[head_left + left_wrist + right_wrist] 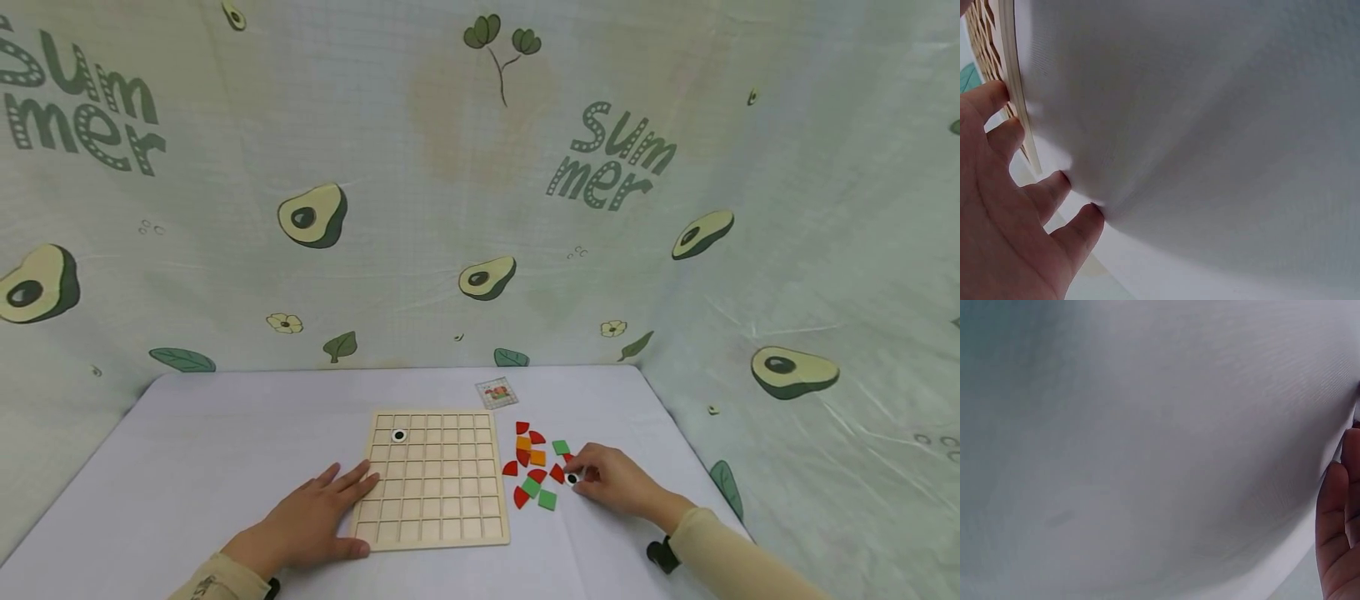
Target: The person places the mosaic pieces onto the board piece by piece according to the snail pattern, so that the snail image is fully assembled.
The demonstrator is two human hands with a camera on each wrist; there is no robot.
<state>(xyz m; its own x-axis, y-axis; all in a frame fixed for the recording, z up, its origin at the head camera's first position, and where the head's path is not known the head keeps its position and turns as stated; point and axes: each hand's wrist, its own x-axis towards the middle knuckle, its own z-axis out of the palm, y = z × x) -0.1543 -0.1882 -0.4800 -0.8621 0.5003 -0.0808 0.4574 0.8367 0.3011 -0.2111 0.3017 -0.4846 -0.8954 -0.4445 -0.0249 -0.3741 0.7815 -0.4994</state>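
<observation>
A pale wooden grid board [432, 483] lies flat on the table. One round white piece with a black centre [399, 435] sits in its upper left part. At the board's left edge my left hand [315, 512] rests with fingers spread; in the left wrist view, two fingertips [999, 90] touch the board's side. Right of the board, my right hand [617, 482] pinches a second white disc with a black centre [572, 478] between thumb and forefinger. That disc is out of sight in the right wrist view, where only some fingers [1335, 531] show.
Several red quarter-round pieces [522, 497], orange squares [537, 457] and green squares [547, 500] lie scattered between the board and my right hand. Behind them is a small picture card [497, 392]. A patterned cloth [405, 308] hangs behind the white-covered table [225, 442].
</observation>
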